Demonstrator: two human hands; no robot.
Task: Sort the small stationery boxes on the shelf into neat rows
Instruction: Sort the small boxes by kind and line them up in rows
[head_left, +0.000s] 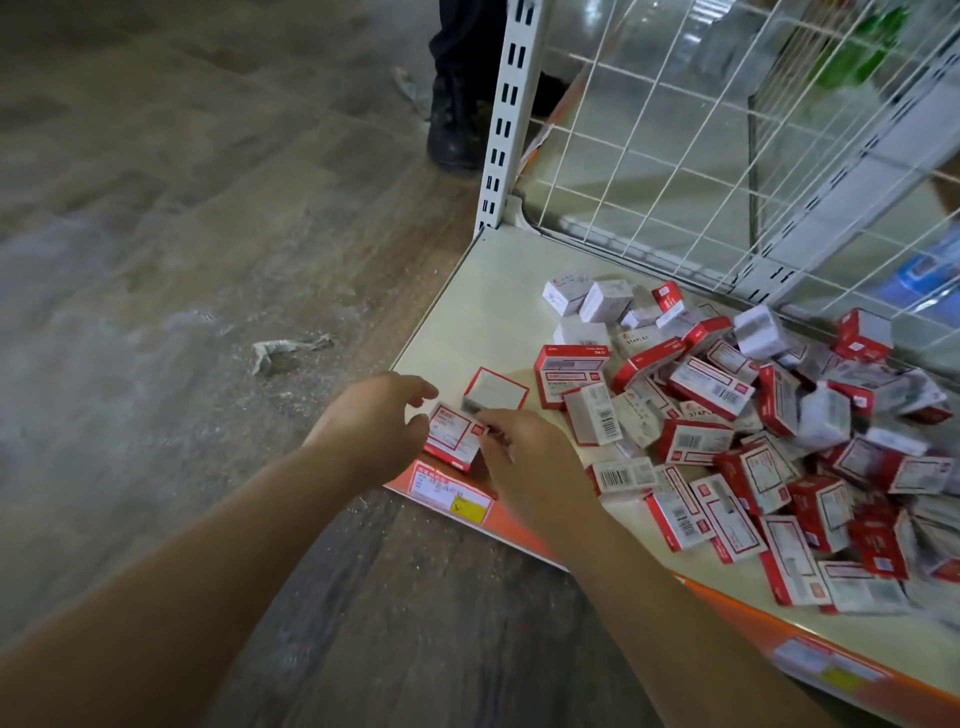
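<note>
A low cream shelf (483, 301) with an orange front lip carries a jumbled heap of several small red-and-white staple boxes (753, 441) on its right half. Near the shelf's front left corner a red-and-white box (451, 435) sits between my hands. My left hand (374, 421) curls its fingers and thumb at that box's left edge. My right hand (530, 457) pinches its right edge. Just behind it another box (493, 391) lies alone with its white face up. Several all-white boxes (587, 301) lie at the back of the heap.
A white wire-grid back panel (727, 130) and a slotted upright post (506, 114) close off the shelf behind. Someone's dark boot (454, 124) stands on the wooden floor beyond the post. A crumpled scrap (283, 351) lies on the floor left of the shelf. A price label (449, 493) sticks to the orange lip.
</note>
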